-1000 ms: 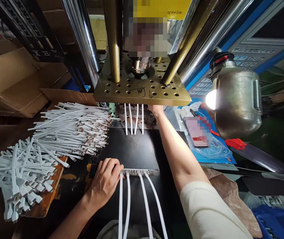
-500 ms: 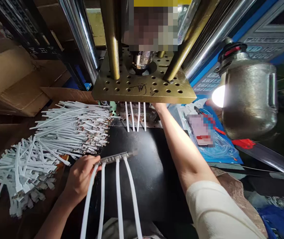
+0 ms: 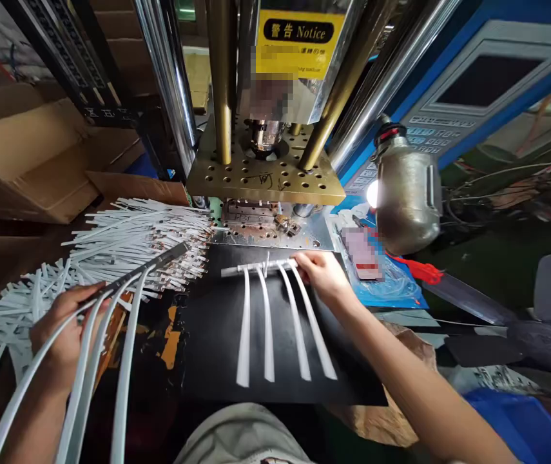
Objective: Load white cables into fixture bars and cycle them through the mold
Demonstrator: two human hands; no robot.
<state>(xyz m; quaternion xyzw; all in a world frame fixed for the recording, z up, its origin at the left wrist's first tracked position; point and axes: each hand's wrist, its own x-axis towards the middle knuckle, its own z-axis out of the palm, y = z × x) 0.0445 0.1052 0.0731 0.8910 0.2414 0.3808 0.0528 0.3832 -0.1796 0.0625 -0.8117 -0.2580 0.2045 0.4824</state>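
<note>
White strips — four, joined at a runner bar, flat on black surface before the press; right hand pinches the bar's right end. Left hand closed around a metal bar with cables — over the strip pile.

The right hand pulled the four white strips out from under the press onto the worktop; the left hand swung its cable bar to the left of the frame.

Your left hand and right hand are bare, no gloves, rings or watch; forearms uncovered; light beige clothing shows below.
</note>
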